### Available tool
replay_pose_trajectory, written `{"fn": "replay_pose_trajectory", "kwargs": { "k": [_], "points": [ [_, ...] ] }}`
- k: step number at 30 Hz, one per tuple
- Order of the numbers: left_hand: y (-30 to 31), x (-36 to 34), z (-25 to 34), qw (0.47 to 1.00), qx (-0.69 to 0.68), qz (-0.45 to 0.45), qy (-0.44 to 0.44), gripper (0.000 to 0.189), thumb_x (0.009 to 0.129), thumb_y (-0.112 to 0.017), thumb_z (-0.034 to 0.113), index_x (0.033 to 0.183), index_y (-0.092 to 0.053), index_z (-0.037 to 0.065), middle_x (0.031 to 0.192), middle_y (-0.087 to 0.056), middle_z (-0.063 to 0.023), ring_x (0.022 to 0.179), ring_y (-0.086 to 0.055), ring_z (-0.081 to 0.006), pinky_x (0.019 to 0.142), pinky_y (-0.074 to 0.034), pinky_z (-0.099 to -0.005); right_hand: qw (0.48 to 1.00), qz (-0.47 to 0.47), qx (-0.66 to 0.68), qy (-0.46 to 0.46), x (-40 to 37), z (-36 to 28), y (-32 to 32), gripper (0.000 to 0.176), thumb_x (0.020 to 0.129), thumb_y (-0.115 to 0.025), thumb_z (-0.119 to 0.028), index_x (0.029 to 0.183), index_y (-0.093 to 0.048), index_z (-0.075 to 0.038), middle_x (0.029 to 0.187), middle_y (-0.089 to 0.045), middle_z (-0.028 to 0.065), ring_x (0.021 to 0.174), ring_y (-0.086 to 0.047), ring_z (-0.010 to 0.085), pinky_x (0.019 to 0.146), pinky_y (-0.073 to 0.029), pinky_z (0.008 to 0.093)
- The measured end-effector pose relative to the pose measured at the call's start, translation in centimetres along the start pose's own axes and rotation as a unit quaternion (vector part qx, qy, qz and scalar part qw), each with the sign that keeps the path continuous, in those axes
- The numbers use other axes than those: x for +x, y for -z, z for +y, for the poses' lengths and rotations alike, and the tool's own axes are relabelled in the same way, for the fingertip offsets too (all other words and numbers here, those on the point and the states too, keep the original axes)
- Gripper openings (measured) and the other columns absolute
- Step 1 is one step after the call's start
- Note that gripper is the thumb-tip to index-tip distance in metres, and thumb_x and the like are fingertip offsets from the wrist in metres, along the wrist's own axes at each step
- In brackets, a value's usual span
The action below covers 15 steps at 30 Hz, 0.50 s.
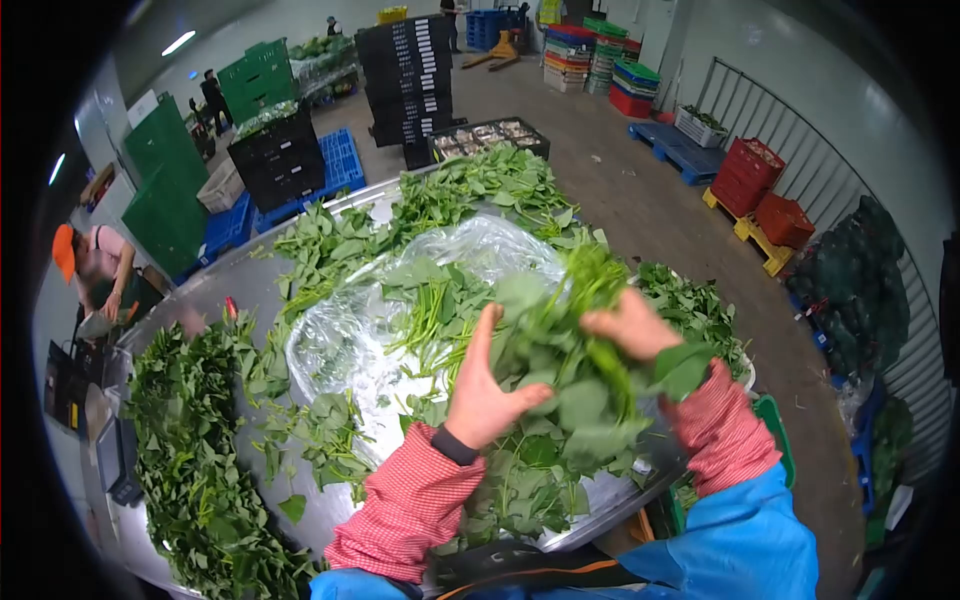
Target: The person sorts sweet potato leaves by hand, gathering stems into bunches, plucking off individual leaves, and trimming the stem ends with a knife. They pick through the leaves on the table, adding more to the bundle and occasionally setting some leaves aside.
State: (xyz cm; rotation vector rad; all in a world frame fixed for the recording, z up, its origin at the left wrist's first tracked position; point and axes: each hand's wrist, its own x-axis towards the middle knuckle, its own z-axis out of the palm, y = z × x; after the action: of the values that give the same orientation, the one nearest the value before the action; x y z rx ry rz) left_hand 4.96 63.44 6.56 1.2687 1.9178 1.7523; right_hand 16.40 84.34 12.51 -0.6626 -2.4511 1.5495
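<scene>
A bunch of leafy greens [575,390], slightly blurred, hangs over the near part of the metal table. My right hand [637,325] is closed round its light green stems from the right. On the other side, my left hand [485,395] is open, thumb and fingers apart, right at the leaves. Below and beyond the hands spreads a clear plastic bag [325,335]. Cut stems and leaves [430,305] lie on top of it. More loose greens [530,490] are under the held bunch, partly hidden by it.
Piled greens cover the left [190,450] and far side [485,185] of the metal table [268,440]. A tub of greens [690,310] stands at the right. Black crates [408,85] rise behind the table. A person in an orange cap [65,250] works at far left.
</scene>
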Motion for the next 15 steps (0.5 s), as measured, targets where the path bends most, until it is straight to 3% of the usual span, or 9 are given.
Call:
{"fn": "replay_pose_trajectory", "kwargs": {
  "k": [2, 3, 4, 5, 8, 12, 13, 14, 15],
  "points": [
    [-0.7, -0.6, 0.3, 0.999, -0.016, -0.036, -0.014, 0.12, 0.057, -0.088, 0.036, 0.146, -0.016, -0.001, 0.14, -0.039, -0.0221, 0.129, -0.041, -0.0291, 0.108, -0.032, -0.038, 0.995, -0.045, 0.042, 0.075, -1.9, -0.8, -3.9, 0.069, 0.077, -0.071, -0.028, 0.129, -0.042, 0.006, 0.121, -0.055, 0.0168, 0.112, -0.053, 0.0257, 0.099, -0.041, 0.0364],
    [-1.1, -1.2, 0.2, 0.997, -0.057, -0.057, 0.006, 0.124, 0.054, -0.089, 0.037, 0.146, -0.015, -0.001, 0.139, -0.04, -0.0212, 0.128, -0.042, -0.0286, 0.107, -0.033, -0.037, 0.979, -0.014, -0.003, 0.202, -1.6, 0.6, -5.6, 0.065, 0.077, -0.071, -0.029, 0.125, -0.045, 0.006, 0.115, -0.055, 0.0174, 0.108, -0.055, 0.0269, 0.095, -0.043, 0.037],
    [-1.1, -2.1, 2.0, 0.991, -0.099, -0.075, 0.046, 0.122, 0.052, -0.09, 0.035, 0.144, -0.019, -0.002, 0.135, -0.043, -0.0189, 0.124, -0.046, -0.0267, 0.105, -0.035, -0.0352, 0.976, 0.006, -0.029, 0.215, -2.3, 0.2, -6.8, 0.063, 0.077, -0.07, -0.03, 0.122, -0.047, 0.007, 0.111, -0.055, 0.0188, 0.105, -0.055, 0.0294, 0.093, -0.044, 0.038],
    [-1.9, -2.7, 1.8, 0.984, -0.166, -0.069, 0.005, 0.115, 0.054, -0.09, 0.032, 0.141, -0.024, -0.001, 0.129, -0.047, -0.0158, 0.119, -0.049, -0.0249, 0.101, -0.038, -0.0344, 0.972, 0.026, -0.054, 0.227, -3.0, -0.2, -7.9, 0.061, 0.077, -0.07, -0.031, 0.119, -0.048, 0.008, 0.107, -0.054, 0.0202, 0.103, -0.056, 0.0318, 0.09, -0.044, 0.0389],
    [-2.1, -5.8, 0.8, 0.992, -0.116, -0.045, 0.033, 0.099, 0.058, -0.088, 0.025, 0.135, -0.031, 0.0, 0.123, -0.05, -0.0139, 0.113, -0.052, -0.0219, 0.096, -0.043, -0.0342, 0.984, 0.024, -0.043, 0.171, -5.5, -1.7, -10.1, 0.051, 0.081, -0.069, -0.028, 0.115, -0.05, 0.006, 0.106, -0.052, 0.0183, 0.102, -0.053, 0.0263, 0.088, -0.043, 0.0361],
    [-2.5, -8.5, 0.2, 0.978, -0.191, -0.029, 0.074, 0.069, 0.064, -0.082, 0.013, 0.121, -0.046, -0.001, 0.113, -0.057, -0.0113, 0.102, -0.057, -0.0196, 0.088, -0.047, -0.033, 0.99, 0.003, -0.044, 0.132, -7.5, -2.3, -12.0, 0.06, 0.08, -0.07, -0.04, 0.113, -0.051, 0.006, 0.106, -0.053, 0.0222, 0.099, -0.053, 0.0312, 0.088, -0.043, 0.0379],
    [-2.4, -8.9, 0.9, 0.973, -0.216, -0.023, 0.081, 0.06, 0.065, -0.08, 0.011, 0.116, -0.05, -0.001, 0.11, -0.059, -0.0105, 0.099, -0.058, -0.0191, 0.086, -0.048, -0.0327, 0.987, -0.022, -0.066, 0.147, -7.8, -2.7, -11.8, 0.061, 0.08, -0.07, -0.041, 0.113, -0.051, 0.007, 0.104, -0.052, 0.0224, 0.098, -0.053, 0.0321, 0.087, -0.043, 0.0384],
    [-1.9, -9.0, 1.6, 0.986, -0.155, -0.004, 0.058, 0.046, 0.066, -0.076, 0.005, 0.107, -0.056, 0.0, 0.101, -0.062, -0.0082, 0.091, -0.06, -0.0182, 0.082, -0.049, -0.0312, 0.982, -0.047, -0.086, 0.158, -8.3, -3.2, -11.3, 0.062, 0.08, -0.07, -0.042, 0.113, -0.051, 0.007, 0.103, -0.052, 0.0226, 0.097, -0.053, 0.033, 0.086, -0.043, 0.039],
    [-1.6, -9.0, 2.2, 0.973, -0.21, -0.013, 0.089, 0.044, 0.068, -0.075, 0.006, 0.108, -0.057, 0.002, 0.099, -0.063, -0.0067, 0.089, -0.061, -0.0176, 0.081, -0.05, -0.0315, 0.978, -0.075, -0.103, 0.165, -8.8, -3.3, -11.0, 0.063, 0.079, -0.07, -0.043, 0.112, -0.051, 0.007, 0.101, -0.052, 0.0227, 0.096, -0.053, 0.034, 0.086, -0.043, 0.0396]
  ]
}}
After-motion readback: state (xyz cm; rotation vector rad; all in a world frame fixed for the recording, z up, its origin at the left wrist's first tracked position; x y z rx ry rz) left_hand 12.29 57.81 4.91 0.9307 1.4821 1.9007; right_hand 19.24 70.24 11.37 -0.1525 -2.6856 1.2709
